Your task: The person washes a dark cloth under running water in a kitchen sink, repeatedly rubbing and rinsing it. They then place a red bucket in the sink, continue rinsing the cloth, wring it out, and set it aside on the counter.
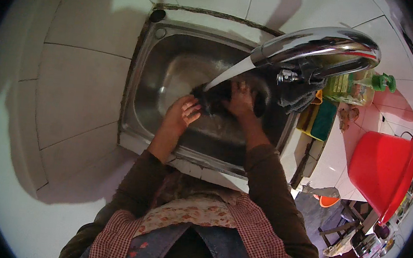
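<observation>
Water runs in a thick stream from the chrome faucet (pixel 320 45) into a stainless steel sink (pixel 182 64). Where the stream lands, a dark, soft-looking item (pixel 213 98), perhaps a cloth, lies in the basin; its exact kind is unclear. My right hand (pixel 242 98) rests on this dark item, palm down with the fingers spread. Just left of the stream is my left hand (pixel 182 114), its fingers slightly bent and apart, close to the item's near-left edge. I see nothing gripped in it.
At the sink's right are a grey cloth (pixel 297 96), a yellow-and-green sponge (pixel 316 120) and a green-pump bottle (pixel 350 88). Farther right stands a red plastic basin (pixel 379 170). The faucet arches over the sink's right side. Tiled wall (pixel 80 92) borders the left.
</observation>
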The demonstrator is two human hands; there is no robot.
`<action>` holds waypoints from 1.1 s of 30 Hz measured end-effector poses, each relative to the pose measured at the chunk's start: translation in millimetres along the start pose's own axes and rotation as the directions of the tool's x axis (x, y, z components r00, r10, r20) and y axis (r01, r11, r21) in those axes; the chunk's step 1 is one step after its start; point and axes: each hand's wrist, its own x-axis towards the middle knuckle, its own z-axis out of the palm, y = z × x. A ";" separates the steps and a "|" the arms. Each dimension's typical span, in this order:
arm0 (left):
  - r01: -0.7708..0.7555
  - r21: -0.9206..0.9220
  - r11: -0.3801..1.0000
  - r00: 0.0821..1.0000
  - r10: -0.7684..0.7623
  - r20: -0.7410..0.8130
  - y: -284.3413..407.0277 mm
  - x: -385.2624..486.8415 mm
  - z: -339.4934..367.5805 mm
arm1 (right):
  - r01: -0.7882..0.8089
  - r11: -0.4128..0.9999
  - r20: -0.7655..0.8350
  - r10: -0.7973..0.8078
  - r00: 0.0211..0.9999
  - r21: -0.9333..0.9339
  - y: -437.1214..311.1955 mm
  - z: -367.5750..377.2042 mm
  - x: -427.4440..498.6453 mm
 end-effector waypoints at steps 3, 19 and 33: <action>-0.046 0.060 0.997 0.999 0.046 -0.005 -7.4 -3.6 4.1 | -0.092 0.995 0.170 0.085 0.982 0.033 -14.6 3.7 -9.7; -0.670 0.720 0.179 0.731 0.326 0.599 9.7 -119.6 14.3 | -0.313 0.487 0.465 -0.228 0.856 0.815 -20.8 -158.6 -111.1; -0.860 0.359 -0.362 0.350 0.092 0.932 105.0 -152.2 125.6 | 0.093 0.745 0.050 -0.166 0.985 0.660 -56.0 -299.5 -115.8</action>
